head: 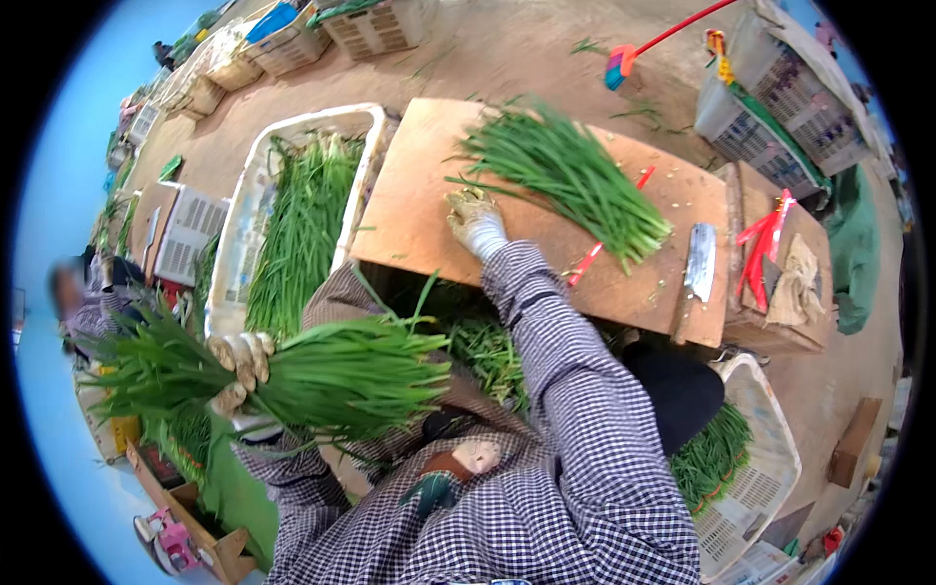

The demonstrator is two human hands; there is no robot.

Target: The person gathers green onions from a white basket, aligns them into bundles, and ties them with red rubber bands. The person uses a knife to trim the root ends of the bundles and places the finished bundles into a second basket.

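My left hand (241, 365), in a soiled glove, is closed around the middle of a thick bunch of garlic chives (351, 365), raised over my lap. My right hand (474, 216), gloved too, rests on a wooden board (417, 190) with nothing visible in it. Just beyond its fingers lies a loose pile of garlic chives (563, 183), cut ends towards the right. A red tie strip (585, 265) runs beneath that pile, showing on both sides. The cleaver (700, 267) lies at the board's right end, its handle towards me.
A white plastic crate (241, 212) of garlic chives stands left of the board. Another crate (768, 468), at lower right, holds tied bunches. Red strips (764, 248) and a cloth (795, 285) lie on a box. A broom (621, 64) is behind; a person (95, 292) sits at far left.
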